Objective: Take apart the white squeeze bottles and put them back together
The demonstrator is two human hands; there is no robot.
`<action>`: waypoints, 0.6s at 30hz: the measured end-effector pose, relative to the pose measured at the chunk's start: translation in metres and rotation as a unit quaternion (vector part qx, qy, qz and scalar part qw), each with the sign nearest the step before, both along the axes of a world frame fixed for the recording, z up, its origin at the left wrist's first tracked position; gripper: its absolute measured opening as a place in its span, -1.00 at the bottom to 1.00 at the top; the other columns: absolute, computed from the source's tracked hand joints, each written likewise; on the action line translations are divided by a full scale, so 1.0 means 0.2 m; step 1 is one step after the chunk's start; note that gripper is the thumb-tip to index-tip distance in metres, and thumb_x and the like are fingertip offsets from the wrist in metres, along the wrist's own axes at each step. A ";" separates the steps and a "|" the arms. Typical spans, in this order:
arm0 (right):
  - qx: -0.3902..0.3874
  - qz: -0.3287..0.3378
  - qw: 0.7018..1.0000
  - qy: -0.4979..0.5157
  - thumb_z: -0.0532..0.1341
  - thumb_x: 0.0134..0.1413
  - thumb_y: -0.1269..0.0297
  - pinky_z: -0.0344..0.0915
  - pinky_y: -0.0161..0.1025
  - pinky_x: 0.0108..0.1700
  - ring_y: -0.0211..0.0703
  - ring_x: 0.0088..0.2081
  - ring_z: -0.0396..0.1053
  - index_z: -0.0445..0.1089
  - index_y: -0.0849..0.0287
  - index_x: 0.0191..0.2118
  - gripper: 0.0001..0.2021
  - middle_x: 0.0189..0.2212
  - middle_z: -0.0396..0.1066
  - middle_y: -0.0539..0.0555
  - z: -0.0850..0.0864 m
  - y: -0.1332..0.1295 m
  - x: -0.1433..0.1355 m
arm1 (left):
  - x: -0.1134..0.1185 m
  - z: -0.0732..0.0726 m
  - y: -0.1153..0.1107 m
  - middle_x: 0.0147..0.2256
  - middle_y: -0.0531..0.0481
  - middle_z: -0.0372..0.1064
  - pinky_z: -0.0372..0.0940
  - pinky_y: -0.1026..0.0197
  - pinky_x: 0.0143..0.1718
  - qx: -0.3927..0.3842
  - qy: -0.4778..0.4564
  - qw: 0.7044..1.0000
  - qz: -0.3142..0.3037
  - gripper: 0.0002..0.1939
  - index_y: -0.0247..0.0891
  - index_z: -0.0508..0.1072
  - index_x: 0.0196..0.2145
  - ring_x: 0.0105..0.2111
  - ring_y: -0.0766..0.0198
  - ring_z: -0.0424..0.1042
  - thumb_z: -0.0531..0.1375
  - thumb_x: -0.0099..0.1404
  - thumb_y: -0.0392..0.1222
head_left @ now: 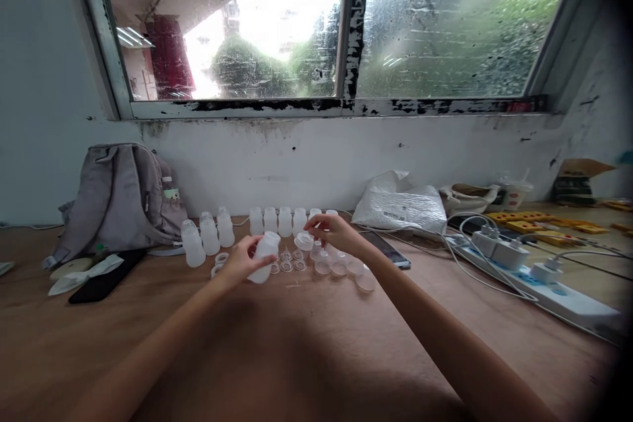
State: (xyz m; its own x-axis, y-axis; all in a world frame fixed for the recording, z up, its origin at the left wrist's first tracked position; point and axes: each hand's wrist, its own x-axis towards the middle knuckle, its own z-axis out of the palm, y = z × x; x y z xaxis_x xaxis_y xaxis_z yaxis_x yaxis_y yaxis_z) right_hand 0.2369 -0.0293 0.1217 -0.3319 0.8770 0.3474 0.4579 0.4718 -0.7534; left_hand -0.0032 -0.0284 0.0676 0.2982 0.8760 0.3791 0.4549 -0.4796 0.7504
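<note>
Bare forearms reach across a brown bench, where the left hand holds a frosted bottle around its body, tilted, mouth up and uncapped. The right hand hovers beside it with fingers bent and the gap narrow, its tips at the edge of a pale ring; whether they pinch it cannot be told. Good handling here would likely mean a light grip, since the bottle's wall looks soft enough to dent, with fingers clear of the open mouth; the ring is best taken by its outer edge and held level, the wrist high enough to spare the clear domed covers just below the right arm. Small clear teat-like parts sit between the hands, white rings beside the left. Behind them stand three bottles at left and a row of others near the wall. No brand can be read: a silvery plastic bag carries small dark print, too faint to make out; a bottle in the backpack pocket wears a pale green label, and a lidded cup at right bears a red mark, both illegible.
</note>
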 end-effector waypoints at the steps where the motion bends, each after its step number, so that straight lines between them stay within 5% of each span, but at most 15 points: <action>1: 0.008 -0.019 1.000 -0.013 0.13 -0.10 0.32 0.19 -0.39 -0.63 -0.37 -0.64 0.20 0.35 0.27 -0.42 -0.87 -0.58 0.29 0.01 0.00 0.01 0.01 | -0.03 0.03 0.05 -0.21 -0.08 0.27 0.20 0.23 -0.27 0.022 0.020 0.999 0.035 -0.45 -0.26 0.27 -0.12 -0.29 0.21 0.30 0.20 -0.03 0.06; 4: 0.017 -0.042 0.998 -0.045 0.12 -0.10 0.35 0.17 -0.39 -0.64 -0.40 -0.67 0.17 0.36 0.26 -0.41 -0.88 -0.56 0.30 0.01 -0.03 0.04 0.04 | -0.08 0.07 0.20 -0.21 -0.05 0.24 0.22 0.21 -0.28 0.085 0.083 0.984 0.133 -0.40 -0.19 0.13 0.00 -0.34 0.25 0.32 0.19 0.01 -0.01; 8: 0.028 -0.056 0.994 -0.085 0.12 -0.11 0.37 0.12 -0.40 -0.63 -0.42 -0.69 0.14 0.37 0.25 -0.43 -0.89 -0.57 0.31 0.00 -0.06 0.06 0.05 | -0.09 0.06 0.37 -0.20 -0.07 0.22 0.20 0.19 -0.23 0.132 0.201 0.947 0.213 -0.60 -0.19 0.20 -0.09 -0.26 0.20 0.31 0.11 0.10 -0.09; 18: 0.038 -0.028 0.990 -0.135 0.17 -0.15 0.44 0.09 -0.35 -0.53 -0.35 -0.63 0.16 0.40 0.23 -0.51 -0.94 -0.65 0.29 0.02 -0.11 0.05 0.01 | -0.02 -0.08 0.52 -0.04 -0.22 0.04 0.20 0.19 -0.24 0.134 0.290 0.911 0.261 -0.67 -0.32 0.15 -0.09 -0.19 0.12 0.30 0.07 0.16 -0.27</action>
State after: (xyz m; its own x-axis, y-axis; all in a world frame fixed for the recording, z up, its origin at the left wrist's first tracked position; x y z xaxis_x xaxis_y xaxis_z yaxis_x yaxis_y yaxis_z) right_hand 0.2397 -0.0189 0.1005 -0.3732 0.8713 0.3185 0.6652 0.4907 -0.5629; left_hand -0.0079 0.0759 0.0513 0.0863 0.8548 0.5118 0.9561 -0.2154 0.1986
